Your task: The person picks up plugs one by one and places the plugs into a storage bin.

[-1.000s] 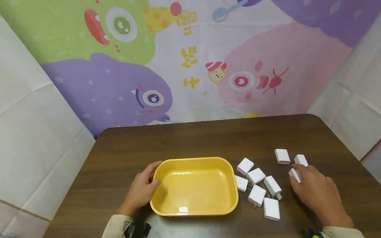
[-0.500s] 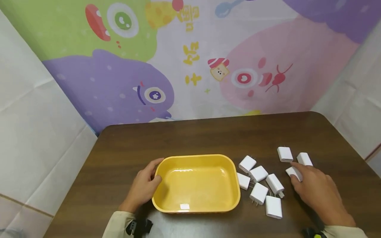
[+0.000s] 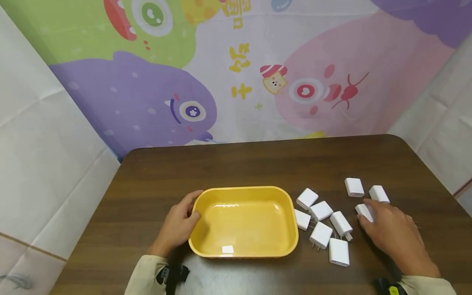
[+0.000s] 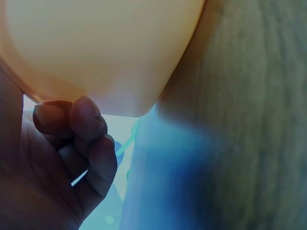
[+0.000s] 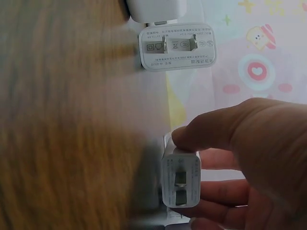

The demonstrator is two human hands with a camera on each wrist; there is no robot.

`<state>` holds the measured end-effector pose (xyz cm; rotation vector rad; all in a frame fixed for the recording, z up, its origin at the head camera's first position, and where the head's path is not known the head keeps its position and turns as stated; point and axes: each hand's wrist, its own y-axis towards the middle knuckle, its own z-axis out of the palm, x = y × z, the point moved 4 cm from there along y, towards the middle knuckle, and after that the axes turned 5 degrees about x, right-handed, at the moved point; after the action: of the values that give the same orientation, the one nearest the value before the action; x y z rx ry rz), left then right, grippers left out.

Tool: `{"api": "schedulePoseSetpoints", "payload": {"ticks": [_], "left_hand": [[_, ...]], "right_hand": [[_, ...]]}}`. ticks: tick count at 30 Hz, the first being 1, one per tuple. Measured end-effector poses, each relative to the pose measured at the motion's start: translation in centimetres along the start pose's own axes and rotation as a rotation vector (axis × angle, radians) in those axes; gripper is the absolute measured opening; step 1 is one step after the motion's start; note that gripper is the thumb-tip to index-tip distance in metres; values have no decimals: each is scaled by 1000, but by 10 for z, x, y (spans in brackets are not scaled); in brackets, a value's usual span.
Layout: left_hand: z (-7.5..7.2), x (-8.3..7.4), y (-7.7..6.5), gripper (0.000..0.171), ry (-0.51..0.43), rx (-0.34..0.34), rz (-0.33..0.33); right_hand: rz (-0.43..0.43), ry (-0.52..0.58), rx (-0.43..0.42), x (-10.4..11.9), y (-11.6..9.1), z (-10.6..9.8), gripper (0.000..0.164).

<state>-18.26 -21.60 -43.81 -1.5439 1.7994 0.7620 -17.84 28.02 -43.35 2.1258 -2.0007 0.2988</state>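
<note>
My left hand (image 3: 176,226) holds the left rim of a yellow rectangular tray (image 3: 243,252), thumb at the inner side and fingers outside. In the left wrist view, curled fingers (image 4: 86,120) meet the tray's edge (image 4: 139,108). At the right of the table, my right hand (image 3: 394,233) pinches a white phone charger plug (image 3: 363,212). The right wrist view shows this plug (image 5: 181,167) between thumb and fingers, its two metal prongs facing the camera. Two more white plugs, a left one (image 3: 354,187) and a right one (image 3: 379,194), lie just beyond that hand.
Several white charger plugs (image 3: 321,235) lie scattered between the tray and the right hand, some with prongs showing. The brown table (image 3: 236,164) ends at a cartoon-printed cloth (image 3: 243,123) behind. White wall coverings (image 3: 48,135) flank both sides.
The head view has tilted, so the scene sits higher. The pinched plug has shifted slightly left relative to the two plugs beyond it. The left hand keeps its hold on the tray.
</note>
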Motion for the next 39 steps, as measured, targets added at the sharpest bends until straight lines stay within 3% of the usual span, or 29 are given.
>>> {"api": "schedulePoseSetpoints", "payload": {"ticks": [15,23,32,39], "left_hand": [[-1,-1,-1,53,25,-29,36],[0,0,0,53,23,-26,24],[1,1,0,53,28,-31,0],[1,1,0,53,24,-29,1]], "right_hand": [[36,74,-29,10,-2,-8,49],[-37,118,-139,25,-4,-15,45],[-110,161,-156,45,-3,-21,46],[-158,186,-112,67,-3,-20,47]]}}
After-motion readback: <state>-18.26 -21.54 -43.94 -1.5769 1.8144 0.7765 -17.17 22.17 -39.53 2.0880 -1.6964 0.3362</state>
